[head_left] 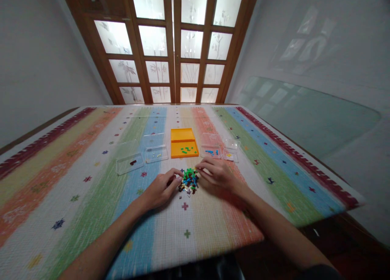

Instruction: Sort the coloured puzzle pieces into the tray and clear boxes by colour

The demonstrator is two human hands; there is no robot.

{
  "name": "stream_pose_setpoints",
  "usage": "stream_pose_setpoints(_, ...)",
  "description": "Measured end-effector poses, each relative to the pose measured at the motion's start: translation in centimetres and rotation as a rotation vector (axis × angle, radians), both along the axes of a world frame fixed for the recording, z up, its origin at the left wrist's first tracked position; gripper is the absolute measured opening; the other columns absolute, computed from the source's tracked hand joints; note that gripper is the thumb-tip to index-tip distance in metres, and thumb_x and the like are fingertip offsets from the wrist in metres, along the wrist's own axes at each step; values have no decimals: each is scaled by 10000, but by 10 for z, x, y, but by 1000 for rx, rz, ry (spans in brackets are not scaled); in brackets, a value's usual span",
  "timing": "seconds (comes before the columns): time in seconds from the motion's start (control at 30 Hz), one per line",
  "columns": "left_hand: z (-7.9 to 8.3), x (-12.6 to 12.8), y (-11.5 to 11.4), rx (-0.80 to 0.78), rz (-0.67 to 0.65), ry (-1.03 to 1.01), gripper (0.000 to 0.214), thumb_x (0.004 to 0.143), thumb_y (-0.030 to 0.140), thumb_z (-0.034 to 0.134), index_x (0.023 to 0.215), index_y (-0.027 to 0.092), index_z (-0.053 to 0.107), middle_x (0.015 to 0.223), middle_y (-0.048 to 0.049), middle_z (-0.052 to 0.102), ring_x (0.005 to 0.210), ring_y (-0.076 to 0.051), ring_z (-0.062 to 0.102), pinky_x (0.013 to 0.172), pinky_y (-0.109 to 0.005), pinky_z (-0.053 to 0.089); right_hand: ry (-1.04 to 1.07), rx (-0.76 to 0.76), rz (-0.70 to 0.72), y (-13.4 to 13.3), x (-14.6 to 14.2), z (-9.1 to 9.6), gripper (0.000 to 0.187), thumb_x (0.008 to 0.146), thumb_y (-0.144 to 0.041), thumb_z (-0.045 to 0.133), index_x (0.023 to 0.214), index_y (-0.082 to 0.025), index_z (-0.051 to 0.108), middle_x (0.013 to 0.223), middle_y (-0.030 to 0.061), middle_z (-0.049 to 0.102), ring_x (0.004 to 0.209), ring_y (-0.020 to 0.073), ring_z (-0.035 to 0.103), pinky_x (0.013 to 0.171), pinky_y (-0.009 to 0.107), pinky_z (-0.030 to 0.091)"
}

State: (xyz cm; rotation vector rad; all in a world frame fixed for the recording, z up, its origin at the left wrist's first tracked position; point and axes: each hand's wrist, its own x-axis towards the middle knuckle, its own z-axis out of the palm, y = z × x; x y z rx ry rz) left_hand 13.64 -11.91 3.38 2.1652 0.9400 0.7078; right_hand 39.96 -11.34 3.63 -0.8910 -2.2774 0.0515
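A small heap of tiny coloured pieces [189, 181] lies on the striped tablecloth [91, 198] in front of me. My left hand [161, 188] rests just left of the heap, fingers curled and pinched at its edge. My right hand [215, 174] sits at the heap's right side, fingers bent over the pieces. Whether either hand holds a piece is hidden. Behind the heap stands an open orange box [183, 144] with green pieces inside.
Clear plastic boxes stand in a row: one with a dark piece [129, 163], one nearly bare [156, 153], one with blue pieces [211, 150], one with yellow [230, 153]. The table's right edge [304, 158] drops near a wall. Wooden glazed doors [176, 48] stand behind.
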Motion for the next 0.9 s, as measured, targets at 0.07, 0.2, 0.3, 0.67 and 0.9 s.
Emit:
stream_pose_setpoints(0.07,1,-3,2,49,19,47,270,1024,360,406,1087,187,604,601,45,563,552,-136,519,585,-262,382,15,5,-155,11,25,10,226,993,-255,503,975,-209,723,917,85,702,785,184,641,692,297,486)
stream_pose_setpoints(0.2,0,-9,5,156,-14,154,275,1035,324,363,1014,198,607,762,-31,701,653,-164,631,641,-283,433,-29,-53,-400,29,81,23,236,957,-299,533,939,-182,738,823,73,687,660,169,591,666,296,439)
stream_pose_setpoints(0.3,-4,-11,7,214,-20,246,272,1036,306,357,1034,193,605,796,-48,724,692,-180,669,658,-287,450,-146,-134,-497,36,111,22,233,910,-271,545,850,-168,745,773,77,691,633,173,584,654,296,419)
stream_pose_setpoints(0.67,-16,-13,9,316,-51,338,234,1000,252,410,1037,194,634,737,-31,709,624,-170,651,617,-273,429,-407,-397,-609,35,129,21,246,843,-162,564,839,-184,809,843,106,788,722,209,697,629,280,419)
stream_pose_setpoints(0.9,-16,-14,9,318,-66,363,242,987,235,412,1033,194,646,780,-43,728,670,-176,669,640,-274,442,-425,-357,-672,35,130,16,277,874,-187,546,897,-187,823,905,118,801,756,222,722,621,285,419)
